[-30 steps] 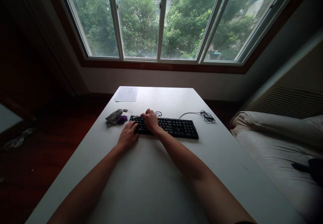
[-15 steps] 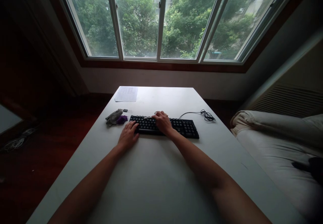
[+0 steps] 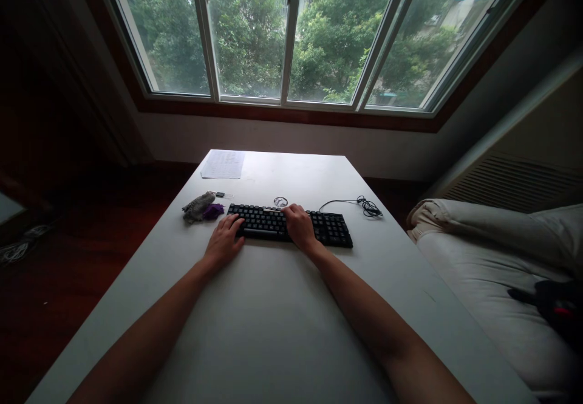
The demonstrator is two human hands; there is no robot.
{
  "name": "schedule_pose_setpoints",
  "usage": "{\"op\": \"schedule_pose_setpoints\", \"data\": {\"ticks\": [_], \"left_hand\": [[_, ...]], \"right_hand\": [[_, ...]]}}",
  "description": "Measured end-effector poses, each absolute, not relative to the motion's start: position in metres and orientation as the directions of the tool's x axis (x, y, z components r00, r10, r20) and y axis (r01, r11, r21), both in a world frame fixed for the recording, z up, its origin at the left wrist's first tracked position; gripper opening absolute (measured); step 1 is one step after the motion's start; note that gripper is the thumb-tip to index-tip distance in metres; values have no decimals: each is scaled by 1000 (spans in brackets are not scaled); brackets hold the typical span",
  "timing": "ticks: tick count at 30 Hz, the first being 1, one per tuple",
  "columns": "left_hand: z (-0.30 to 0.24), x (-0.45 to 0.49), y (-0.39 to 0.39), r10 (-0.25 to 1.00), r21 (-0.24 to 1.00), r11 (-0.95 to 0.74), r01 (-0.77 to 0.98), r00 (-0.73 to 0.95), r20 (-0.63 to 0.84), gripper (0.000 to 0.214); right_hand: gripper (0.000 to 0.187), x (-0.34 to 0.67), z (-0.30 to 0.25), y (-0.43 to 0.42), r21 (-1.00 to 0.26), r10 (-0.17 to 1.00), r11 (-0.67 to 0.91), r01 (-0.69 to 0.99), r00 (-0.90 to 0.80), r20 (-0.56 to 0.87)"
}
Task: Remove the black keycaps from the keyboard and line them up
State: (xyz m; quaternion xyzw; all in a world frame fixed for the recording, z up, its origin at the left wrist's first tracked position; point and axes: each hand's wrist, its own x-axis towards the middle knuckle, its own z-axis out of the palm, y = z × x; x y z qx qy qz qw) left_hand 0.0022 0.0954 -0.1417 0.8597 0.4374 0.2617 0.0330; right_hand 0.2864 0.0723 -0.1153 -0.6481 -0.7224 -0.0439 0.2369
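Observation:
A black keyboard point(image 3: 268, 220) lies across the middle of a white table point(image 3: 273, 319). My left hand point(image 3: 223, 242) rests at the keyboard's near left corner, fingers stretched flat and touching its edge. My right hand point(image 3: 299, 225) lies palm down on the keys near the middle, fingers spread a little. Neither hand holds anything. The keyboard's black cable point(image 3: 364, 205) runs off to the right and ends in a loose coil.
A grey cloth point(image 3: 197, 205) and a purple piece point(image 3: 212, 211) lie left of the keyboard, with a small key-like item point(image 3: 221, 195) behind them. A paper sheet point(image 3: 223, 164) sits at the far left corner. A small wire loop point(image 3: 280, 201) lies behind the keyboard. A pale sofa point(image 3: 492, 258) stands to the right.
My right hand has slid along the keys from the left part toward the middle. My left hand has stayed at the left corner. The view has tilted down slightly.

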Motion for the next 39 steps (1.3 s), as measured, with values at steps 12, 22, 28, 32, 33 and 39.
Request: {"op": "schedule_pose_setpoints", "data": {"ticks": [12, 22, 28, 32, 33, 39], "left_hand": [[-142, 4, 96, 765, 289, -624, 726, 490, 419, 54], [-144, 4, 97, 754, 280, -634, 721, 494, 433, 54], [-143, 1, 96, 759, 290, -628, 722, 488, 431, 54], [-144, 2, 96, 759, 292, -629, 720, 489, 430, 55], [-144, 2, 96, 759, 292, -630, 720, 488, 431, 55], [-144, 4, 95, 757, 291, -631, 719, 488, 434, 53]], "right_hand": [[27, 358, -111, 74, -200, 897, 167, 965, -65, 438], [35, 387, -111, 69, -235, 889, 186, 954, -61, 453], [36, 377, -106, 65, -200, 877, 198, 960, -82, 473], [35, 361, -109, 64, -203, 876, 160, 966, -44, 480], [35, 356, -110, 64, -210, 876, 147, 966, -29, 481], [33, 342, -116, 65, -246, 885, 97, 964, 29, 465]]}}
